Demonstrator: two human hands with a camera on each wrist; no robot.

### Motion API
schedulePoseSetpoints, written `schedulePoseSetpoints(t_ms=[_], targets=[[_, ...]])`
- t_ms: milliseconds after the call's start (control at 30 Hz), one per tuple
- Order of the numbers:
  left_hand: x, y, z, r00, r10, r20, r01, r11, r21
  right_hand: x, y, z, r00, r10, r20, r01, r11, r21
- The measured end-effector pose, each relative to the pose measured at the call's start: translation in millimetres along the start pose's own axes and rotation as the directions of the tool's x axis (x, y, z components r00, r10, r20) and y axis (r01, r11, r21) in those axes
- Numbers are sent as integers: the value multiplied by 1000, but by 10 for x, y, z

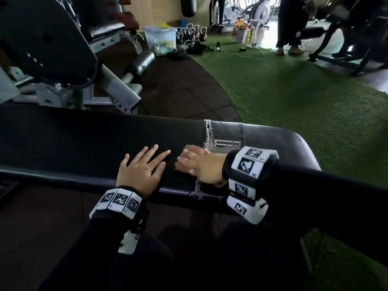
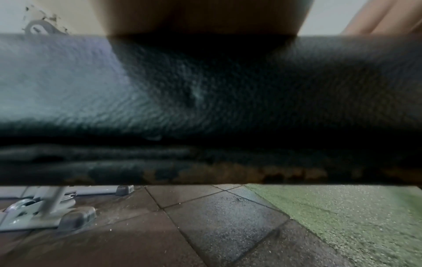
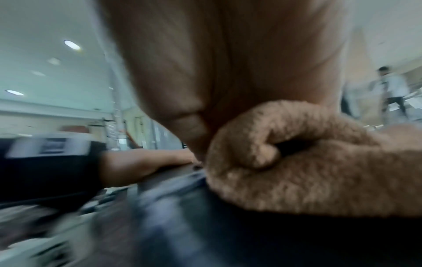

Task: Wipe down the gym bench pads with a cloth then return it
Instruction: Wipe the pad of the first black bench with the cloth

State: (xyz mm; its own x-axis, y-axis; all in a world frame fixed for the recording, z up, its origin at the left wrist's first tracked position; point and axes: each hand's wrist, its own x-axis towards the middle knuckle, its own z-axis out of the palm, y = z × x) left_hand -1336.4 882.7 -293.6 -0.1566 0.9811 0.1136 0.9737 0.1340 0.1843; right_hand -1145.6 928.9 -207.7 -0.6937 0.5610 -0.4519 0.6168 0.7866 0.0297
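Two hands are laid on the long black padded vinyl bench pad: the left hand is spread flat, fingers straight; a fuzzy tan cloth is gripped by the right hand against it

The bench pad is black, with a silvery taped band to the right. The cloth is tan. Far turf is green; the wrist bands carry black-and-white markers.
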Motion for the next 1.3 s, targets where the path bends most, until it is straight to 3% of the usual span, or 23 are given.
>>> schedulePoseSetpoints(t_ms=[100, 233, 400, 567, 733, 833, 967, 1100, 1300], targets=[[-10, 1, -3, 1000, 3, -16, -3, 1000, -25, -197, -148, 196, 996, -89, 30, 86, 991, 100], [-22, 21, -22, 1000, 7, -25, -8, 999, -35, -607, 63, 494, 993, -118, 17, 114, 977, 178], [-30, 33, -22, 1000, 7, -21, -8, 1000, -11, -877, 674, 618, 999, -38, 34, 28, 965, 259], [-17, 47, -8, 999, -5, -36, 5, 1000, 5, -562, 971, 420, 993, 115, -14, -110, 971, 213], [-2, 11, 8, 999, -9, -42, 9, 1000, 0, 0, 607, 100, 993, 98, -62, -97, 995, 16], [11, 9, 17, 998, -11, -54, 11, 1000, 9, 120, 257, 10, 997, 44, -61, -43, 999, 6], [10, 13, 17, 998, -14, -67, 14, 1000, -1, -152, 21, 175, 998, -59, 21, 56, 993, 107], [1, 24, 7, 998, -15, -56, 15, 1000, -9, -579, 169, 402, 988, -149, 43, 139, 973, 186], [6, 9, 24, 998, -10, -58, 9, 1000, -12, -582, 705, 335, 998, 45, 44, -53, 976, 213]])
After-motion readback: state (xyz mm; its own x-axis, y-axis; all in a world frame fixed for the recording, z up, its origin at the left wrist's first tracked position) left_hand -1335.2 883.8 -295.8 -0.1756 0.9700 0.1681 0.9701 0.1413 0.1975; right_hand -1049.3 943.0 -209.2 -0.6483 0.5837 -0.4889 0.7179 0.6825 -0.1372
